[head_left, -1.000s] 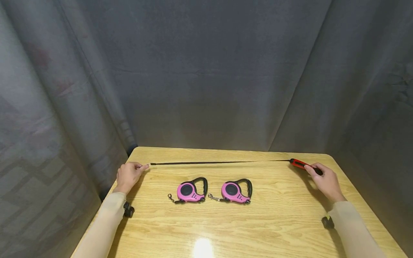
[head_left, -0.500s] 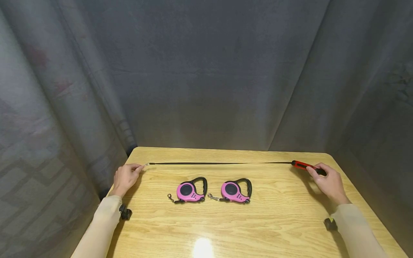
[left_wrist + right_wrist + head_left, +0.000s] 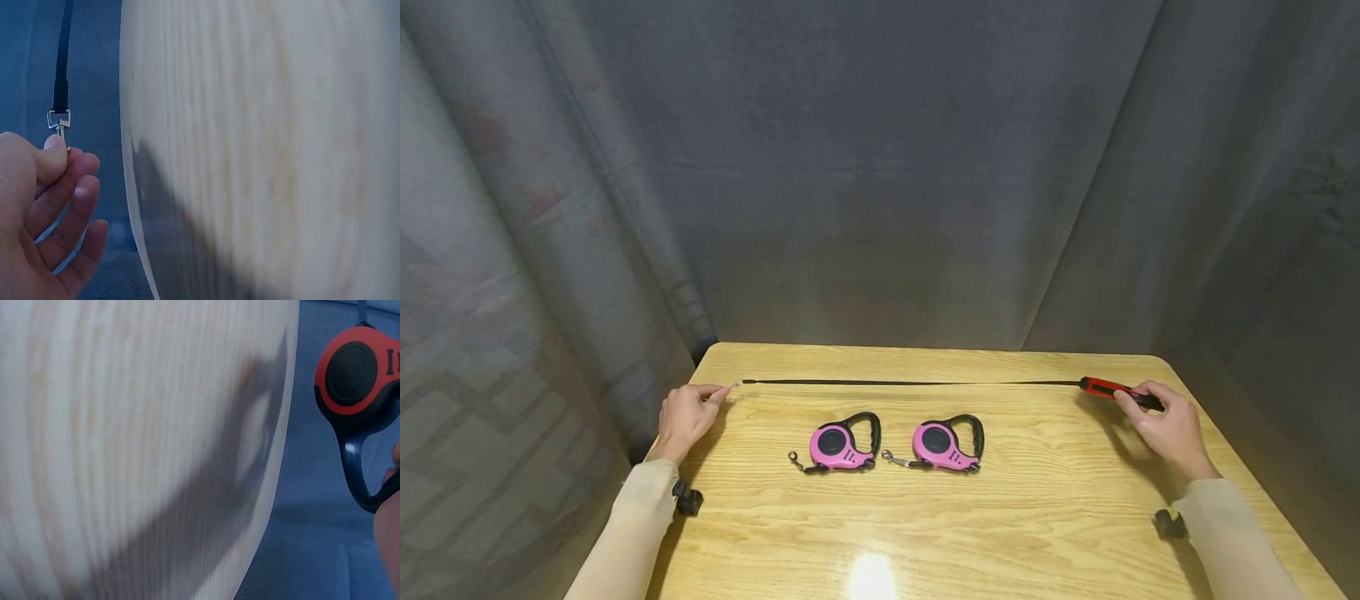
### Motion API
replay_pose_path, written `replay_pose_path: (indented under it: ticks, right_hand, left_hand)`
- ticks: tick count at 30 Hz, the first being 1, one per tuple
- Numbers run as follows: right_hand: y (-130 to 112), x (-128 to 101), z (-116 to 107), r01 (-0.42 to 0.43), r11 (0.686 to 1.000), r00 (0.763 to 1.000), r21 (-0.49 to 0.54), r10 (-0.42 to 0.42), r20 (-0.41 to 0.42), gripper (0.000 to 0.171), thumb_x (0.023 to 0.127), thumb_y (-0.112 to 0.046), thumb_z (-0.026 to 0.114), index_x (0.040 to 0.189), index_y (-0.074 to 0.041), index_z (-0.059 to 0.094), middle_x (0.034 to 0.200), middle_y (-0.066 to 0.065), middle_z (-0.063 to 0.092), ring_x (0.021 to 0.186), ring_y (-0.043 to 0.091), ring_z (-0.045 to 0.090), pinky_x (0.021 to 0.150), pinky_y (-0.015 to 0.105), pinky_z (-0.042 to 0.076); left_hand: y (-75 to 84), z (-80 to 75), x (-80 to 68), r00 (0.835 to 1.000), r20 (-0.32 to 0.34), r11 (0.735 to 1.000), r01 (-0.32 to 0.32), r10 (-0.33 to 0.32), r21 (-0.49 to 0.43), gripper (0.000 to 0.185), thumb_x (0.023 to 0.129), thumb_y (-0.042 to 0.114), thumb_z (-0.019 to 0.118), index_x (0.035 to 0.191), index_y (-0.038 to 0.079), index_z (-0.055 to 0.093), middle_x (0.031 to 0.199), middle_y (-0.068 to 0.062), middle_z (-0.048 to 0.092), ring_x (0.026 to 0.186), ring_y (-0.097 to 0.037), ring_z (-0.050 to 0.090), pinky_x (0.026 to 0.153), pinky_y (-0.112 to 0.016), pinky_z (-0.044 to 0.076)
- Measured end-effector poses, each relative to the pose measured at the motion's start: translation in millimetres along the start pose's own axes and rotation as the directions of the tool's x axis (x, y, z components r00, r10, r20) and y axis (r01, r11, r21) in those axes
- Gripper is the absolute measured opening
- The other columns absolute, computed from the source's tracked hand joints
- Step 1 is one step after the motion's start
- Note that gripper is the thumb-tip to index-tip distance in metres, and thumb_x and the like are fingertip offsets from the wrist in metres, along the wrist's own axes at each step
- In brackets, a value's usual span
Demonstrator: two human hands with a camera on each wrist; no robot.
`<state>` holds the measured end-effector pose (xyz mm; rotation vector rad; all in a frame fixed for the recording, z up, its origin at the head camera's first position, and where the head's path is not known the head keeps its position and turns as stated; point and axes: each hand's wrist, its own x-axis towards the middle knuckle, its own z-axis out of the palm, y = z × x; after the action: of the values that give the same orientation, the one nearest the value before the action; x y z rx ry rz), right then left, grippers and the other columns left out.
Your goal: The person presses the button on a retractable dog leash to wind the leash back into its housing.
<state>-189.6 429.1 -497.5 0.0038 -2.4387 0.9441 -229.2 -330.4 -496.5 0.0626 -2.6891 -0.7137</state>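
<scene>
Fingers (image 3: 56, 159) of the left hand (image 3: 683, 414) pinch the metal clip (image 3: 59, 120) of the black strap (image 3: 910, 382); the right hand (image 3: 1167, 427) grips the red leash reel (image 3: 1105, 389). Strap fully drawn, taut above the table (image 3: 1000, 533)'s far edge. Two pink leash reels (image 3: 838, 446) lie untouched, straps wound in.

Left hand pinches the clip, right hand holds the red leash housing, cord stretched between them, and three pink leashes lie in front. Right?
Not quite: the head view shows two pink leashes, not three. The left hand, clip, right hand, red leash housing and cord are as stated.
</scene>
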Motion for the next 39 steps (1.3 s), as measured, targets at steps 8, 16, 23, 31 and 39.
replay_pose_path:
  ticks: [8,16,23,31,39]
  right_hand:
    - [-8,0,-2,0.025,0.999,1.0,0.026,-0.025,-0.001,0.018,0.095,-0.021,0.079,0.082,-0.013,0.069,0.076,-0.023,0.056,0.071,-0.001,0.046,0.068,0.018,0.034]
    - [-16,3,2,0.049,0.994,0.998,0.097,-0.046,-0.03,0.016,0.093,-0.014,0.081,0.083,-0.01,0.07,0.074,-0.022,0.057,0.07,-0.002,0.049,0.068,0.017,0.036]
    - [-18,1,0,0.05,0.991,0.998,0.124,-0.045,-0.043,0.021,0.086,-0.012,0.089,0.081,-0.011,0.069,0.071,-0.023,0.057,0.065,-0.001,0.047,0.059,0.02,0.035]
    - [-21,-1,-6,0.145,0.989,0.989,0.028,-0.146,0.023,0.018,0.085,-0.015,0.09,0.084,-0.016,0.072,0.078,-0.025,0.06,0.069,-0.003,0.05,0.064,0.015,0.038]
    - [-21,-2,-10,0.223,0.973,0.972,-0.059,-0.217,0.092,0.02,0.081,-0.02,0.094,0.09,-0.015,0.077,0.094,0.007,0.076,0.083,-0.012,0.055,0.073,0.012,0.043]
  left_hand:
    - [8.0,1.2,1.1,0.999,0.005,0.999,-0.036,0.036,0.003,0.025,0.102,0.029,0.073,0.108,0.008,0.086,0.099,-0.016,0.083,0.086,-0.042,0.076,0.073,-0.055,0.057]
    - [28.6,2.5,3.3,0.995,0.026,0.995,-0.096,0.096,-0.006,0.027,0.104,0.032,0.071,0.11,0.011,0.086,0.097,-0.012,0.083,0.079,-0.034,0.075,0.064,-0.046,0.055]
    - [28.6,0.0,3.7,0.993,-0.017,0.993,-0.118,0.118,-0.004,0.027,0.103,0.03,0.072,0.11,0.008,0.085,0.092,-0.01,0.083,0.076,-0.035,0.075,0.068,-0.052,0.056]
    - [24.0,-1.5,-2.1,0.994,-0.011,0.993,-0.113,0.112,-0.021,0.028,0.104,0.031,0.072,0.112,0.007,0.084,0.092,-0.011,0.083,0.063,-0.021,0.068,0.06,-0.041,0.05]
    - [22.1,-4.2,-4.9,0.996,0.011,0.995,-0.088,0.089,-0.051,0.029,0.104,0.037,0.07,0.106,0.013,0.086,0.091,-0.006,0.083,0.07,-0.016,0.069,0.065,-0.035,0.047]
